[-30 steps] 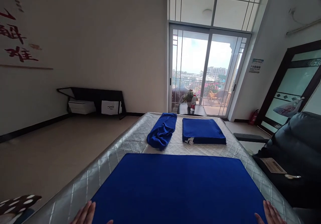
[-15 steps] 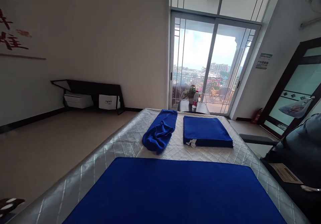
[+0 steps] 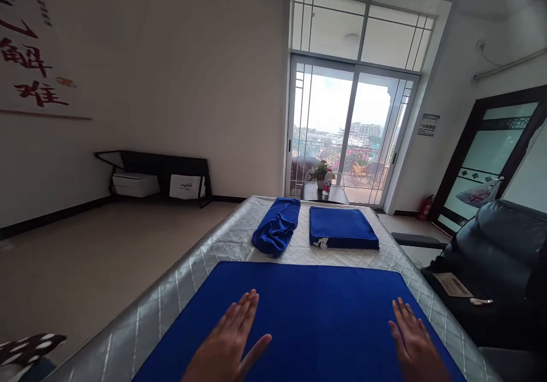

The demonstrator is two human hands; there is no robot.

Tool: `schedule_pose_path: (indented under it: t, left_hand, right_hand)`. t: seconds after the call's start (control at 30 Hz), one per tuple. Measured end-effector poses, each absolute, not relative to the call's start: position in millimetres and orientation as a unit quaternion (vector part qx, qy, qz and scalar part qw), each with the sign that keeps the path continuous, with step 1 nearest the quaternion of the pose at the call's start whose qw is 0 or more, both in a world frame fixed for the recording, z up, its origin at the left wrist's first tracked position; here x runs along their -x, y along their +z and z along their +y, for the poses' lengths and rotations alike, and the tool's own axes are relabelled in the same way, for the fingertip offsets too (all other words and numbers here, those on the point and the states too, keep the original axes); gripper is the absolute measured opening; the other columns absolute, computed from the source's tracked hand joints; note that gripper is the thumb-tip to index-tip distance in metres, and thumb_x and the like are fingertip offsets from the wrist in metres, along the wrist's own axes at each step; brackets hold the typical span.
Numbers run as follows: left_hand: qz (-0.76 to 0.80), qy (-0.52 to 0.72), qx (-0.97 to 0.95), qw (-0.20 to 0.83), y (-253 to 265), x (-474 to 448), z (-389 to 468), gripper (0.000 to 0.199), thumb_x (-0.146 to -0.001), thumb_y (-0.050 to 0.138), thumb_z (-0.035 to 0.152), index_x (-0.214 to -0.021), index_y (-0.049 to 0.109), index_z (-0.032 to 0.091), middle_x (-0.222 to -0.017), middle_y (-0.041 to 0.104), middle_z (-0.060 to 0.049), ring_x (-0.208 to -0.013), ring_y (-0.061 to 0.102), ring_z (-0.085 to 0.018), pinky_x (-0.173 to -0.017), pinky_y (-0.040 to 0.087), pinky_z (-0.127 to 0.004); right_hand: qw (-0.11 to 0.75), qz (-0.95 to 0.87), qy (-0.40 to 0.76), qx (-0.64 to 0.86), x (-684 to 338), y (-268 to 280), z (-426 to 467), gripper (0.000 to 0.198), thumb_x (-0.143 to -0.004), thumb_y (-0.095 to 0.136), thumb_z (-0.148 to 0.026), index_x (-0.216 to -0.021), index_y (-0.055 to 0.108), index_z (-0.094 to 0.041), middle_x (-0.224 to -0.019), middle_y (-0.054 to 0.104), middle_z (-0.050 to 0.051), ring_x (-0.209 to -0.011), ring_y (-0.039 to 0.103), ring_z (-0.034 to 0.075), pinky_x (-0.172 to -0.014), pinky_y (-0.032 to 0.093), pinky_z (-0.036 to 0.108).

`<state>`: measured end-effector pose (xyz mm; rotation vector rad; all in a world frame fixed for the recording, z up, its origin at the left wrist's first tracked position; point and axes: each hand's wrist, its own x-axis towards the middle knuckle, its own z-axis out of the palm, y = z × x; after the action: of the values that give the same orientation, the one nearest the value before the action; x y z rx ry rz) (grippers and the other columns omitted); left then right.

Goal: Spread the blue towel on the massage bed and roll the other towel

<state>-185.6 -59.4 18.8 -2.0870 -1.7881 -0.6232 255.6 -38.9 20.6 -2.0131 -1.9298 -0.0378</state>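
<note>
A blue cloth (image 3: 318,308) lies spread flat on the near part of a quilted silver-grey mattress (image 3: 231,245). Over its left part is my left hand (image 3: 228,339), fingers stretched out and thumb apart, holding nothing. My right hand (image 3: 412,336) is over the cloth's right part, also with straight fingers and nothing in it. Whether either palm presses on the cloth I cannot tell. Beyond the cloth, a crumpled blue cloth (image 3: 276,231) lies to the left, and a neat stack of folded blue cloths (image 3: 342,225) with white tags sits to the right.
A small dark table (image 3: 314,192) with a plant and a bottle (image 3: 327,182) stands past the mattress's far end. To the right is a black armchair (image 3: 504,256) with a card on it. A low black rack (image 3: 166,168) with white boxes stands along the left wall.
Both my hands have come into view from below, over the spread cloth. The camera has tilted up a little and turned slightly right. The cloths look unmoved on the mattress.
</note>
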Motion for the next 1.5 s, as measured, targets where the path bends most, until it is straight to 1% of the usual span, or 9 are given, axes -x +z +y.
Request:
schedule_pose_path:
  t: [0.1, 0.23, 0.43, 0.63, 0.8, 1.0, 1.27, 1.37, 1.5]
  left_hand:
    - [-0.542, -0.160, 0.823, 0.062, 42.7, 126.5, -28.3, 0.069, -0.098, 0.028, 0.063, -0.154, 0.023, 0.023, -0.157, 0.038, -0.005, -0.143, 0.040, -0.025, -0.115, 0.040, -0.041]
    - [-0.522, -0.149, 0.840, -0.002, 53.9, 74.4, 21.4, 0.068, -0.101, 0.022, 0.058, -0.151, 0.036, 0.014, -0.155, 0.042, -0.012, -0.146, 0.034, -0.026, -0.119, 0.033, -0.044]
    - [-0.515, -0.189, 0.836, 0.006, 23.0, 46.8, 81.8, 0.061, -0.103, 0.021, 0.049, -0.151, 0.035, 0.014, -0.156, 0.041, -0.015, -0.146, 0.033, -0.026, -0.119, 0.031, -0.050]
    - [-0.553, -0.174, 0.814, -0.036, -0.9, 48.4, 93.5, 0.067, -0.102, 0.017, 0.051, -0.152, 0.032, 0.009, -0.159, 0.034, -0.014, -0.149, 0.024, -0.025, -0.123, 0.025, -0.046]
    - [-0.555, -0.176, 0.811, -0.056, 6.0, 48.5, 92.9, 0.068, -0.102, 0.015, 0.052, -0.152, 0.032, 0.010, -0.159, 0.034, -0.012, -0.150, 0.023, -0.024, -0.124, 0.022, -0.046]
    - [-0.554, -0.171, 0.813, -0.049, 12.8, 47.5, 88.7, 0.070, -0.101, 0.013, 0.054, -0.150, 0.035, 0.008, -0.158, 0.035, -0.014, -0.149, 0.026, -0.023, -0.123, 0.024, -0.043]
    - [-0.637, -0.118, 0.762, -0.005, 13.7, 137.6, 85.7, 0.073, -0.100, 0.018, 0.058, -0.150, 0.036, 0.008, -0.158, 0.036, -0.014, -0.148, 0.029, -0.025, -0.122, 0.025, -0.044]
    - [-0.669, -0.101, 0.737, -0.002, 14.9, 202.1, 84.1, 0.069, -0.101, 0.021, 0.052, -0.150, 0.034, 0.005, -0.157, 0.035, -0.018, -0.147, 0.030, -0.029, -0.120, 0.025, -0.050]
    - [-0.703, -0.087, 0.706, 0.019, -1.4, 276.7, 90.0, 0.062, -0.100, 0.026, 0.043, -0.149, 0.036, 0.007, -0.157, 0.038, -0.017, -0.147, 0.030, -0.026, -0.120, 0.025, -0.047]
  right_hand:
    - [0.157, -0.750, 0.044, 0.641, -180.7, 61.9, -19.3, 0.064, -0.099, 0.016, -0.049, -0.152, 0.036, -0.019, -0.160, 0.029, 0.001, -0.149, 0.021, 0.020, -0.122, 0.019, 0.041]
    - [0.122, -0.796, 0.094, 0.585, -125.6, 77.7, 20.0, 0.060, -0.100, 0.019, -0.039, -0.153, 0.034, -0.014, -0.160, 0.031, 0.006, -0.149, 0.021, 0.020, -0.122, 0.018, 0.040]
    - [0.097, -0.814, 0.084, 0.567, -98.0, 47.9, 72.8, 0.059, -0.097, 0.025, -0.026, -0.154, 0.030, -0.013, -0.160, 0.028, 0.008, -0.149, 0.020, 0.020, -0.122, 0.015, 0.038]
    - [0.089, -0.818, 0.076, 0.563, -93.6, 21.2, 94.5, 0.061, -0.101, 0.018, -0.041, -0.155, 0.025, -0.014, -0.163, 0.021, 0.005, -0.151, 0.013, 0.021, -0.123, 0.010, 0.039]
    - [0.081, -0.823, 0.080, 0.556, -95.7, 20.2, 98.1, 0.061, -0.101, 0.016, -0.043, -0.156, 0.021, -0.019, -0.163, 0.019, 0.002, -0.151, 0.008, 0.020, -0.123, 0.008, 0.040]
    - [0.074, -0.821, 0.081, 0.560, -94.6, 25.4, 94.7, 0.062, -0.101, 0.016, -0.043, -0.156, 0.022, -0.016, -0.163, 0.022, 0.004, -0.151, 0.011, 0.020, -0.122, 0.008, 0.040]
    - [0.053, -0.782, 0.080, 0.616, -133.7, 30.8, 90.9, 0.064, -0.101, 0.015, -0.047, -0.157, 0.018, -0.018, -0.164, 0.017, 0.001, -0.151, 0.009, 0.016, -0.122, 0.006, 0.036]
    - [0.052, -0.765, 0.078, 0.637, -170.3, 30.7, 92.4, 0.064, -0.101, 0.016, -0.047, -0.157, 0.020, -0.017, -0.164, 0.017, 0.002, -0.151, 0.009, 0.017, -0.122, 0.005, 0.035]
    - [0.041, -0.738, 0.058, 0.671, -237.4, 22.7, 99.5, 0.064, -0.100, 0.017, -0.044, -0.156, 0.022, -0.013, -0.164, 0.019, 0.006, -0.151, 0.011, 0.019, -0.122, 0.009, 0.039]
